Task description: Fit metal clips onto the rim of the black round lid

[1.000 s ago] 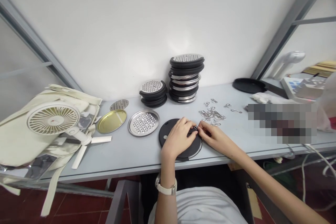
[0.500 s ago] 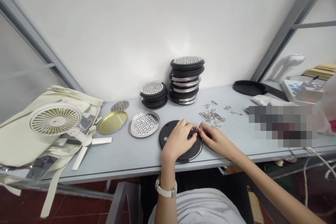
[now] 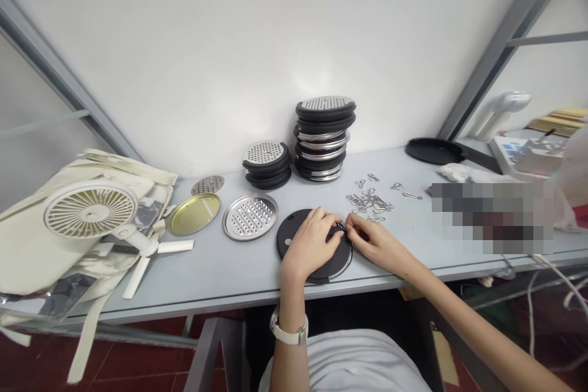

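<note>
A black round disc (image 3: 331, 267) with a thin metal rim lies flat near the table's front edge. Across it rests my left hand (image 3: 312, 248), its thumb and forefinger closing towards a small wire clip (image 3: 341, 227) at the disc's right edge. My right hand (image 3: 371, 240) pinches the same clip from the right, fingertips close to those of the left. Part of the clip is hidden by the fingers. Just beyond, several loose metal wire clips (image 3: 369, 201) lie in a small heap. A round metal grater plate (image 3: 250, 216) lies to the left of the disc.
Behind stand a tall stack (image 3: 325, 141) and a shorter stack (image 3: 266, 165) of black-rimmed grater discs. On the left are a gold lid (image 3: 195, 214), a perforated plate (image 3: 207, 185), a white fan (image 3: 90, 209) and a cream bag (image 3: 27, 233). A black tray (image 3: 434, 150) sits back right.
The view has shifted slightly. Both hands stay at the disc's right edge with the clip, and their fingers have moved only a little.
</note>
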The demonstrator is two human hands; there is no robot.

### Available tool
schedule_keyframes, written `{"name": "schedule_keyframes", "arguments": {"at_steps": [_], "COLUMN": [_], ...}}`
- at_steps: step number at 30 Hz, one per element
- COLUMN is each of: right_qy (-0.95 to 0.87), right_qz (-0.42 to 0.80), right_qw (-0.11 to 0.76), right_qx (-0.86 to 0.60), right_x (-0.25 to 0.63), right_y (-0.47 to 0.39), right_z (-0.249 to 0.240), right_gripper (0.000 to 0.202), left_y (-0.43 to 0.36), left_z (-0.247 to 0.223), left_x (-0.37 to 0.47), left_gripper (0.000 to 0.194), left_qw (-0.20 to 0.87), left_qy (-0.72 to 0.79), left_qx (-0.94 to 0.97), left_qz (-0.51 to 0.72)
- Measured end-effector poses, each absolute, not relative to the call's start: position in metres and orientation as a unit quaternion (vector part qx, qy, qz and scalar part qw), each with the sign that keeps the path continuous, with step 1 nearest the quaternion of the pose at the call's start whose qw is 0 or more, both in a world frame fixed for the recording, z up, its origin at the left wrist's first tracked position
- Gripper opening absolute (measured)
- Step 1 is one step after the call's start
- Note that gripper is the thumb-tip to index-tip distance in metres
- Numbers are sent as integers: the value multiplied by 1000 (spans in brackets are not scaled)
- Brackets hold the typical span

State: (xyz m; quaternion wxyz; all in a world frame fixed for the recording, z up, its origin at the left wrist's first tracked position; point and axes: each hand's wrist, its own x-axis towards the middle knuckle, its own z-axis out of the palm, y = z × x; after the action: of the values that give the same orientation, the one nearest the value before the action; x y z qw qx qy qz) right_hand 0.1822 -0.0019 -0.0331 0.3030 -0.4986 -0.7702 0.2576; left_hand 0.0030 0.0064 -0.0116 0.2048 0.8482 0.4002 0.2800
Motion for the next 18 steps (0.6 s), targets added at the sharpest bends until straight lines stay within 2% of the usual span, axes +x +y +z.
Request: {"name": "schedule_keyframes", "arguments": {"at_steps": [18], "right_qy": [-776], "right_qz": [247], "right_qw": [296], "right_qx": [-498], "right_x": [183], "right_y": [0], "right_z": [-37], "right_gripper": [25], "left_y": [8], "left_z": [-11], "left_x": [3], "left_gripper": [19], "left_qw": [191], "left_qy": [388], "left_qx": [859], "left_qz": [275]}}
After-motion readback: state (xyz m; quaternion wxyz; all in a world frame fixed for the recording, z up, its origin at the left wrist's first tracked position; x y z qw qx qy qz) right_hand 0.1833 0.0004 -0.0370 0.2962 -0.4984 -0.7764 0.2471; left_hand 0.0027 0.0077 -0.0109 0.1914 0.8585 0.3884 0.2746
